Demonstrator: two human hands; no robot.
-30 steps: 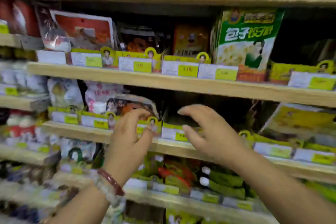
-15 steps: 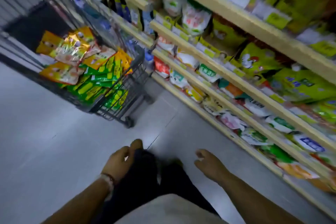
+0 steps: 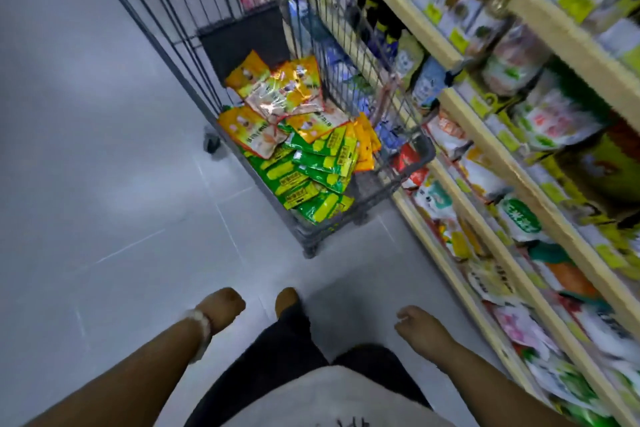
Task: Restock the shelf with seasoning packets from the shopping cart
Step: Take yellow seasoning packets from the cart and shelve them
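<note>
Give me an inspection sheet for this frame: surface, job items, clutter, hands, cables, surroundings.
Surface: grey tiled floor, bare where visible.
Job's things: orange packets lie on green packets inside the wire shopping cart; the cart stands beside the shelf.
Clutter: nothing seen.
Hands: left hand loosely curled, holding nothing, beaded bracelet at the wrist; right hand relaxed, holding nothing. Both are low, apart from the cart.
Cables: nothing seen.
Surroundings: shelf tiers stocked with pouches and bottles, blurred; yellow price tags along the edges.

Both arms hang low, the left hand [image 3: 220, 309] loosely curled, apparently empty, the right hand [image 3: 420, 326] relaxed, fingers [image 3: 405, 314] slack.
</note>
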